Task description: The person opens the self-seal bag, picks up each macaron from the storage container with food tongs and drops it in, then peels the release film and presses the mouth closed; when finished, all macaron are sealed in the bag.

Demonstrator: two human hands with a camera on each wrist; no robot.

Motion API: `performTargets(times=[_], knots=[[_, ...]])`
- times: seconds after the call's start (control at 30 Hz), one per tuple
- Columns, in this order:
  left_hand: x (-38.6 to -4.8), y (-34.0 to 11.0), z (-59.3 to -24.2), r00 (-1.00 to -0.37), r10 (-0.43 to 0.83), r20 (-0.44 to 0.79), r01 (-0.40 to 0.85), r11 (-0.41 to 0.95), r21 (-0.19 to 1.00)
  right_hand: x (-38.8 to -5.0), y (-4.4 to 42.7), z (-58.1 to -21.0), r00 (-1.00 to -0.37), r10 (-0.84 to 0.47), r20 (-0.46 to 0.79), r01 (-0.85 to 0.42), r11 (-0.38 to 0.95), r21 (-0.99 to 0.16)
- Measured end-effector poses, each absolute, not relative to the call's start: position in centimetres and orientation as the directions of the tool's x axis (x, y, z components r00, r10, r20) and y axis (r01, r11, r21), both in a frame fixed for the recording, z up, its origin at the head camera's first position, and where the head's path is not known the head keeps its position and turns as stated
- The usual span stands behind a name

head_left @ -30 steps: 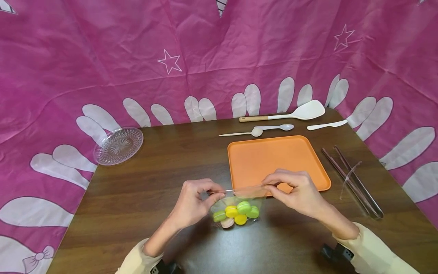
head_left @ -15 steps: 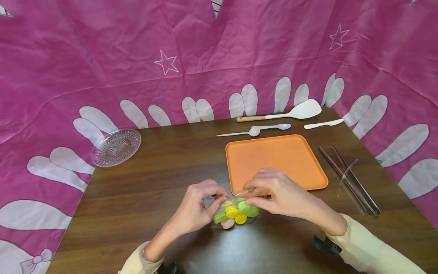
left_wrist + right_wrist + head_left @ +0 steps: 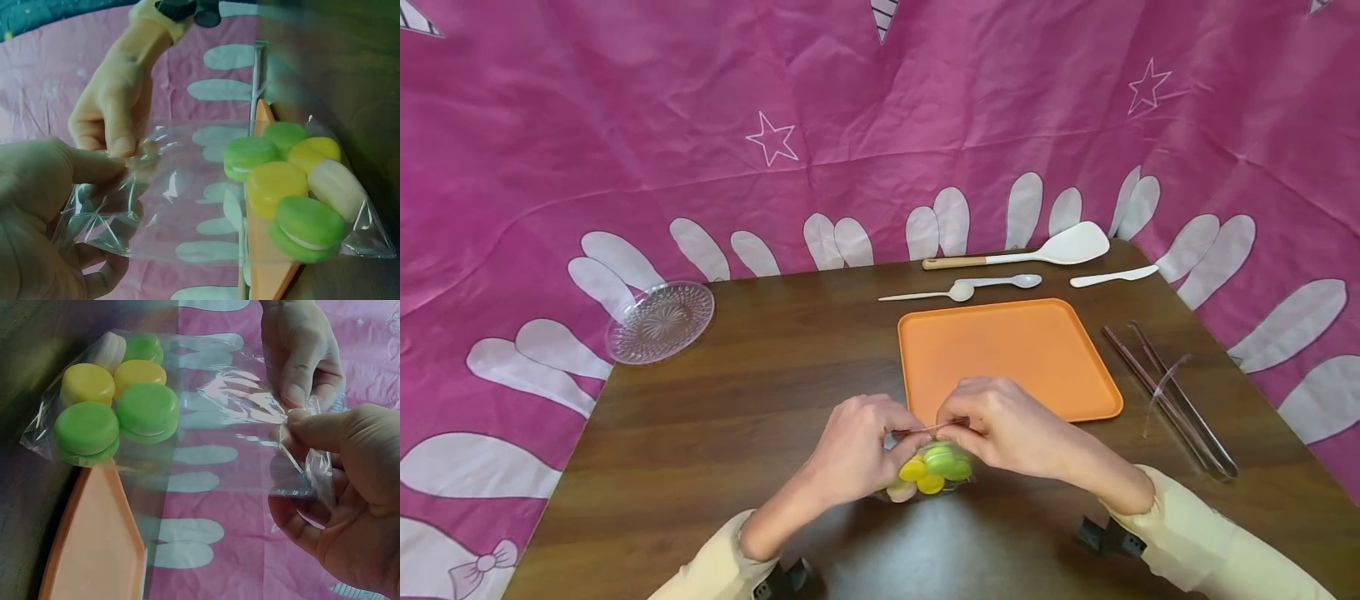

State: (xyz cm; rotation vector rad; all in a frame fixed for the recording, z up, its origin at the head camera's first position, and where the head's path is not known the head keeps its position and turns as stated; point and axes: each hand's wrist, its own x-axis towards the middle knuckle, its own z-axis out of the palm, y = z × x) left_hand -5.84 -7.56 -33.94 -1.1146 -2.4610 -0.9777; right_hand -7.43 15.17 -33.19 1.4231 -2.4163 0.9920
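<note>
A clear plastic bag (image 3: 181,206) hangs upright between the two hands, its top edge gathered in the fingers. Green, yellow and pale macarons (image 3: 930,468) lie in its bottom; the wrist views show several through the film, such as a yellow macaron (image 3: 278,187) and a green macaron (image 3: 147,411). On the left, the left hand (image 3: 865,446) pinches the bag's top between thumb and fingers. Close beside it, the right hand (image 3: 1003,425) pinches the same top edge. Both sets of fingertips nearly meet. Part of the macarons is hidden by the left hand in the head view.
Just beyond the hands lies an orange tray (image 3: 1000,350). Behind it are a spatula (image 3: 1071,244), two spoons, one a white spoon (image 3: 958,292), and a white knife (image 3: 1112,277). Metal tongs (image 3: 1180,408) lie to the right, a clear patterned plate (image 3: 662,321) at the far left.
The hands have come together along the bag's top, the right moving left and the left slightly right. The top edge, stretched wide before, is now bunched. The macarons stay in the bag.
</note>
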Motion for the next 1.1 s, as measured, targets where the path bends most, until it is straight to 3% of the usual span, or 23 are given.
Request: performTargets(times=[0.5, 0.83, 1.1], knots=[[-5.7, -8.5, -33.6, -0.729, 0.533, 0.429, 0.681, 0.504, 0.530, -7.3, 16.3, -33.7, -0.553, -0.663, 0.504, -0.819, 0.322, -0.475], [-5.5, -8.1, -33.7, -0.685, 0.552, 0.476, 0.728, 0.485, 0.486, -7.1, 14.1, -33.0, -0.453, -0.705, 0.546, -0.886, 0.286, -0.366], [-5.4, -10.0, -34.3, -0.703, 0.488, 0.517, 0.711, 0.457, 0.534, -7.0, 15.6, -33.6, -0.549, -0.670, 0.499, -0.819, 0.311, -0.482]])
